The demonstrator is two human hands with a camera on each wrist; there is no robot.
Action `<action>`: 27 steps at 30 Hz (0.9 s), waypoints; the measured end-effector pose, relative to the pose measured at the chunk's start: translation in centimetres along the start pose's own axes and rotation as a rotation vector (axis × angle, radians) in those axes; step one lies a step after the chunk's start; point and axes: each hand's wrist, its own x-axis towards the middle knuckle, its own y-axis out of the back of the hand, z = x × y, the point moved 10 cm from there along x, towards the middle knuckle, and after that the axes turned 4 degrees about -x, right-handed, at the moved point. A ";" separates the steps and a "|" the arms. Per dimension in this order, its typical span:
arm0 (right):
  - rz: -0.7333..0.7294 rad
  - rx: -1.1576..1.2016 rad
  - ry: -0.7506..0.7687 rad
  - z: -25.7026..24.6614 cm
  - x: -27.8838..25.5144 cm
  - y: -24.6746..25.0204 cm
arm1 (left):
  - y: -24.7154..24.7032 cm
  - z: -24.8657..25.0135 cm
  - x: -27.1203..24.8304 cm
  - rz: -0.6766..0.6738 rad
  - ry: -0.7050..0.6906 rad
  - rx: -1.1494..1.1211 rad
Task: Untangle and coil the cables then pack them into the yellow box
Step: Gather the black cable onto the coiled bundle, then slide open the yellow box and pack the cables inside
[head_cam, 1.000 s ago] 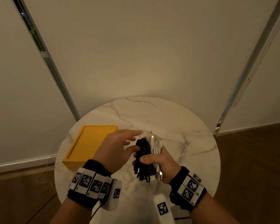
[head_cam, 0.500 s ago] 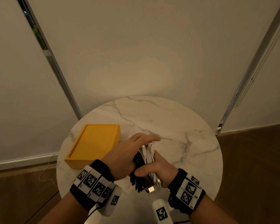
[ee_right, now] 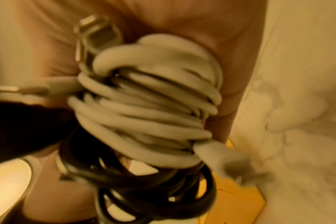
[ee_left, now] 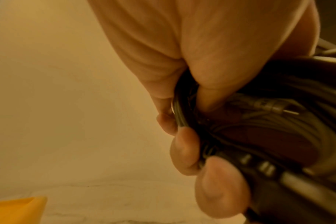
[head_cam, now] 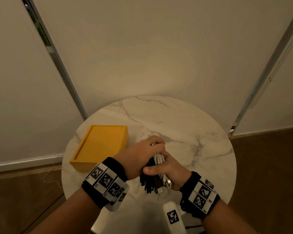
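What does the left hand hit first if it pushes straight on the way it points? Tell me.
Nothing lies ahead to reach: the left hand already grips the cable bundle that the right hand holds. Beyond it, probably bare marble table, though depth is unclear.

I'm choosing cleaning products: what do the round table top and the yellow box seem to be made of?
Round table top: looks like marble or a marble-look slab, white with grey veins and a soft sheen; which one, I cannot tell.
Yellow box: evenly matte yellow with crisp edges, possibly plastic or painted board; the look leaves it open.
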 end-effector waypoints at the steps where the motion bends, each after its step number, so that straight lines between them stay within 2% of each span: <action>1: 0.007 -0.001 -0.012 0.2 0.1 0.1 | -0.1 0.0 0.2 -0.009 0.007 0.016; 6: 0.001 0.014 -0.009 0.3 0.2 0.3 | -0.3 -0.1 0.8 -0.033 0.031 0.073; 9: 0.032 0.052 -0.008 0.7 0.5 0.4 | -0.2 -0.3 0.9 -0.020 0.027 0.035; 12: 0.065 0.078 0.025 0.9 0.9 0.8 | 0.6 -1.0 0.7 0.110 0.026 -0.074; 14: 0.085 0.119 0.030 1.1 1.1 1.2 | 1.2 -2.3 0.2 0.218 0.077 -0.170; 19: 0.126 0.164 0.010 1.7 1.1 2.5 | 1.8 -6.7 -3.0 0.428 0.213 -0.239; 21: 0.147 0.167 -0.009 2.0 1.0 3.1 | 2.8 -9.8 -5.6 0.581 0.315 -0.237; 23: 0.162 0.160 -0.017 2.1 0.9 3.5 | 3.8 -13.7 -9.2 0.761 0.486 -0.190; 25: 0.173 0.149 -0.028 2.3 0.8 3.7 | 4.2 -18.1 -13.2 0.878 0.738 -0.153; 27: 0.177 0.142 -0.051 2.6 0.9 3.7 | 3.7 -22.1 -17.2 0.910 1.027 -0.142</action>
